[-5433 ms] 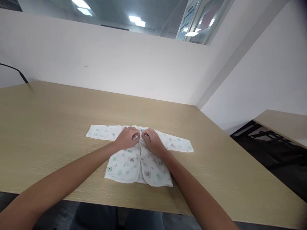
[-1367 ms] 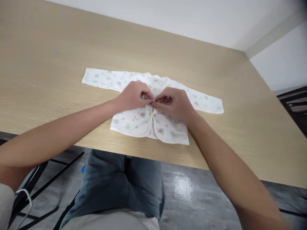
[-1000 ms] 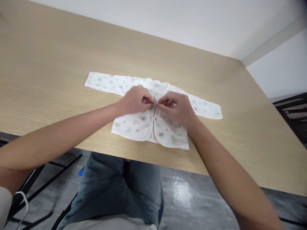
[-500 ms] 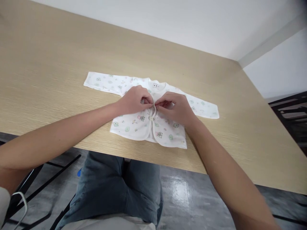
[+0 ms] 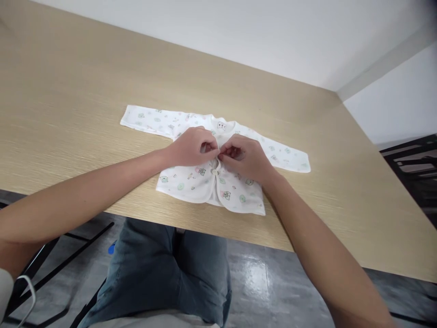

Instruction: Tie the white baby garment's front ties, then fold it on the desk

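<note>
A small white baby jacket [image 5: 184,183] with printed animals lies face up, its sleeves spread to both sides. My left hand [image 5: 195,145] pinches one front edge of it at mid-chest. Opposite, my right hand [image 5: 246,155] pinches the other front edge, and the fingertips of both hands meet over the opening. Just below them a pale button [image 5: 215,171] holds the two fronts together. Under that button the hem parts in a narrow gap. Whatever lies between my fingertips is too small and covered to make out.
The jacket rests on a light wood-grain table [image 5: 85,82], near its front edge. Behind the table stands a white wall [image 5: 218,32]. A dark metal rack [image 5: 413,168] is beyond the right edge. My legs in jeans [image 5: 164,269] are below the front edge.
My fingertips have drawn together over the opening; a slight gap between them has closed. The jacket lies as before, and the view has shifted a little.
</note>
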`<state>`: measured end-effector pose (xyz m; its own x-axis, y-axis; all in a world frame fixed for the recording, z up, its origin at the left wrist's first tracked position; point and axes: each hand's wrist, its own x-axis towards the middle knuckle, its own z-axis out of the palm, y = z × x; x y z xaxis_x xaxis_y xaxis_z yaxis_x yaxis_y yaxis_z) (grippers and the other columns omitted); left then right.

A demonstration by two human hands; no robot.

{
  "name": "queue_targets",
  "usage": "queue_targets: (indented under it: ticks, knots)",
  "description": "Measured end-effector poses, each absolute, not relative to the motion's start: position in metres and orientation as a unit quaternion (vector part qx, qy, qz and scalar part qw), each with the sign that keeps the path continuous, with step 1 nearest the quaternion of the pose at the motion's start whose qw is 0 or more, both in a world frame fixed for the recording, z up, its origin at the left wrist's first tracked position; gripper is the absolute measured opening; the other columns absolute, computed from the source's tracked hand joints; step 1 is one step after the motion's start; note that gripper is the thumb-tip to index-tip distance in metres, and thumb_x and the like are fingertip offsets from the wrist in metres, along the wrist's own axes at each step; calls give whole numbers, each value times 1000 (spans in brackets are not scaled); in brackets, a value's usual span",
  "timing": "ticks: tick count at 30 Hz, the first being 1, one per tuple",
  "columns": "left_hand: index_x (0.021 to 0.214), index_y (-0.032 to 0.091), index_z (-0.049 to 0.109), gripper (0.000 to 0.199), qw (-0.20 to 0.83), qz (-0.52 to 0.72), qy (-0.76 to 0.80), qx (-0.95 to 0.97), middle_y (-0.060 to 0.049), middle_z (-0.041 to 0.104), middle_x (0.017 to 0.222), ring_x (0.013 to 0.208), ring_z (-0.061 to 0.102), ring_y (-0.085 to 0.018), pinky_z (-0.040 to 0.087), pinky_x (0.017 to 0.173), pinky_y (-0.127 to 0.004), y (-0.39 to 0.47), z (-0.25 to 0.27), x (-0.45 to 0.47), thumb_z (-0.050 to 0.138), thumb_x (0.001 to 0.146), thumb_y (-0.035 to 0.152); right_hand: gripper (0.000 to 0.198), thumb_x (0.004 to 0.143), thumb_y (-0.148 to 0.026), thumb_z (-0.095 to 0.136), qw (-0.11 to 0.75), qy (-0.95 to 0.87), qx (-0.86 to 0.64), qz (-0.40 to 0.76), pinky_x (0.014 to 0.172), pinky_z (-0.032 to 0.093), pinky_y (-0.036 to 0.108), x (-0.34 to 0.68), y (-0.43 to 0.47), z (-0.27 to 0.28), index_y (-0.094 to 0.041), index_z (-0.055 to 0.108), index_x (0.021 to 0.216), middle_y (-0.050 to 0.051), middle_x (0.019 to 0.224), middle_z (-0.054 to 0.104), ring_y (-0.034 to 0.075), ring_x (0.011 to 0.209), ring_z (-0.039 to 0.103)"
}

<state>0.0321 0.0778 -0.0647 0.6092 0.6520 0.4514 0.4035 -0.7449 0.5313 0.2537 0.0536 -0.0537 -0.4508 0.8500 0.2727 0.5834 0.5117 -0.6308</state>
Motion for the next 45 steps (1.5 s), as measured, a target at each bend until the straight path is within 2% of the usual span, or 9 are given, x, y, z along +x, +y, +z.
queue_targets:
  ticks: [3,13,20,26,45]
  knots:
    - [73,20,68,19,182,338,309,870,0,69,73,74,60,-16,46,78,-35,76,-64,34,67,88,32,6,79,-25,71,295,-825,-429,220,62,45,31,253,54,-54,-21,68,77,2,77,63,16,68,55]
    - [81,21,66,3,175,376,304,858,1,65,73,76,59,-17,45,77,-33,77,-66,35,65,84,20,5,76,-19,70,301,-830,-418,213,63,48,30,255,55,-56,-21,70,80,2,80,65,16,69,59]
    - [82,21,70,9,163,369,258,878,-1,68,80,78,61,-16,46,78,-33,79,-69,33,63,85,17,2,77,-20,70,295,-833,-421,206,63,47,30,254,54,-55,-20,70,79,1,78,65,16,69,59]
    - [88,23,73,10,103,335,223,910,-3,68,86,82,60,-19,45,79,-34,83,-68,27,63,89,20,2,78,-20,71,290,-832,-426,205,62,46,30,255,54,-55,-20,69,78,1,77,65,15,67,58]
    - [85,25,76,17,63,324,193,924,-3,66,80,79,58,-19,44,77,-35,86,-62,20,61,93,25,1,79,-20,70,286,-834,-425,207,63,47,31,254,53,-53,-21,69,79,2,80,67,16,70,59]
